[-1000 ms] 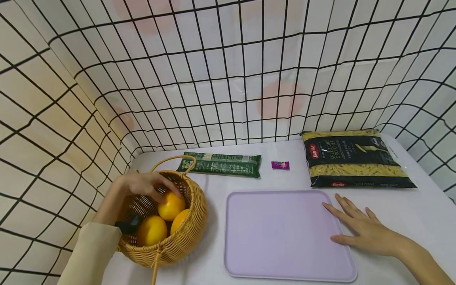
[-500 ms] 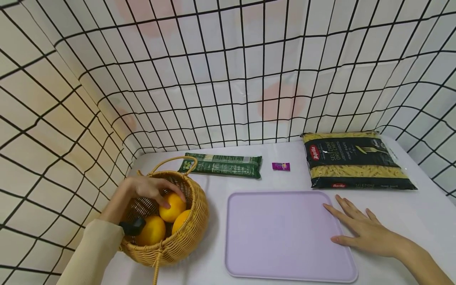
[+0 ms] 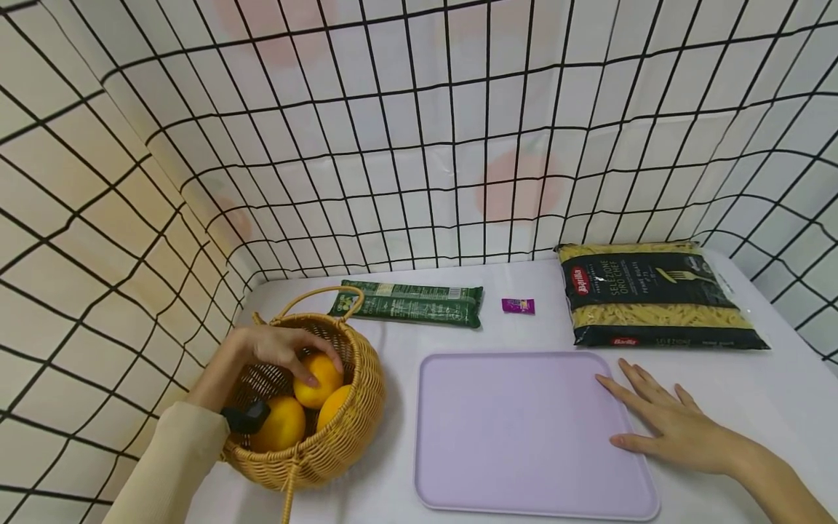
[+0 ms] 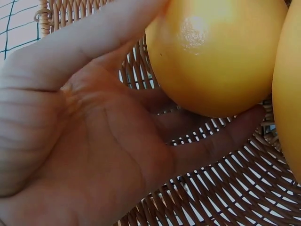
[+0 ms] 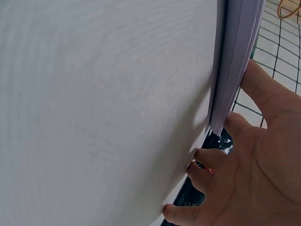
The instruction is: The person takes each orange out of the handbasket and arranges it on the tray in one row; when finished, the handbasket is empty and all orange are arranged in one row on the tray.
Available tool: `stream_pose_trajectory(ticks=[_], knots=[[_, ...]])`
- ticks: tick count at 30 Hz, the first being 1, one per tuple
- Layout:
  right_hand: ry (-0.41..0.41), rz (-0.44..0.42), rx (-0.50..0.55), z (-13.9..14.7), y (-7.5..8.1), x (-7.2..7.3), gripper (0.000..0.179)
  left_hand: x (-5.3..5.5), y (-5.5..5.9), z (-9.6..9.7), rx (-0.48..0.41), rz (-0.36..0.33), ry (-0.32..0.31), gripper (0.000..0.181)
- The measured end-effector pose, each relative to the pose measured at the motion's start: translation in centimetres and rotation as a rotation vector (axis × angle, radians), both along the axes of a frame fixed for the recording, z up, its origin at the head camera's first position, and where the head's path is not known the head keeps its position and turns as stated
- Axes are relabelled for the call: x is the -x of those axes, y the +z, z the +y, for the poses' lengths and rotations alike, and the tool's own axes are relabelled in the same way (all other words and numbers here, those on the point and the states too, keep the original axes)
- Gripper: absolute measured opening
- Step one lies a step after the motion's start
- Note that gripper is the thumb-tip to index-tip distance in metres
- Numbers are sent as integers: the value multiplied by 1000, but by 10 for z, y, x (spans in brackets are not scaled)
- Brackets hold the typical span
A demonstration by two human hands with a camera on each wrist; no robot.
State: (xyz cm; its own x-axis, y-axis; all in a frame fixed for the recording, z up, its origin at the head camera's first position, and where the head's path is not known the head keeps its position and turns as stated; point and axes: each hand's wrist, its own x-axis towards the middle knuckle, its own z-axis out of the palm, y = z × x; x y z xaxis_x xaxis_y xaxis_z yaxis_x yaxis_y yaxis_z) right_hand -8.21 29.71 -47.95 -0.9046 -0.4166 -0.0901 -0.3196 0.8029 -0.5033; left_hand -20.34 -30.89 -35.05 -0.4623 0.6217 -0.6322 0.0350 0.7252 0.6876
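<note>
Inside the wicker basket (image 3: 368,393), my left hand (image 3: 278,348) curls its thumb and fingers round an orange (image 3: 314,393). Close up in the left wrist view, the orange (image 4: 216,56) sits between thumb and fingers above the woven wall. Two more oranges lie beside it, one nearer the wrist (image 3: 281,426) and one by the basket's right rim (image 3: 332,406). My right hand (image 3: 674,422) lies with spread fingers at the right edge of the lilac tray (image 3: 530,437). In the right wrist view, thumb and index finger touch the tray's rim (image 5: 237,56).
Behind the basket lies a green packet (image 3: 419,304), with a small purple sachet (image 3: 519,306) to its right. A large bag of penne pasta (image 3: 655,295) is at the back right. Grid-patterned cloth walls (image 3: 419,138) enclose the white table.
My left hand has shifted slightly to the right, its thumb now further over the orange. The right hand and tray stay in place; the view has moved slightly.
</note>
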Motion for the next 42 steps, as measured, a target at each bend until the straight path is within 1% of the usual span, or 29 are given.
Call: stream_pose_trajectory(ticks=[6, 9, 16, 21, 23, 27, 28, 31, 34, 36, 39, 42], knots=[[-3, 3, -8, 1, 0, 0, 85, 0, -2, 2, -1, 27, 9, 40], [-3, 4, -9, 1, -1, 0, 85, -1, 1, 2, -2, 49, 11, 39], [-1, 4, -15, 0, 1, 1, 86, -3, 16, 5, -39, 127, -5, 36], [-5, -11, -11, 0, 2, 1, 86, -8, 27, 8, -34, 202, -27, 35], [-5, -14, -13, -1, 2, 1, 86, -11, 32, 8, -35, 223, -18, 35], [-5, -17, -6, -1, 3, 1, 86, -18, 43, 6, -66, 243, 17, 36], [-5, -18, -5, -1, 3, 1, 85, -20, 45, 6, -70, 257, 23, 36], [-6, -21, 0, -1, 3, 1, 85, -26, 51, 1, -119, 300, 23, 36], [-9, -30, -1, -1, 3, 1, 85, -33, 53, -3, -202, 341, 20, 38], [-11, -37, 2, -1, 3, 1, 85, -36, 54, -5, -274, 343, 26, 39], [-13, -47, 2, -1, 3, 2, 85, -42, 55, -6, -362, 320, 48, 41], [-12, -45, -1, -1, 2, 2, 85, -47, 59, -6, -421, 307, 63, 42]])
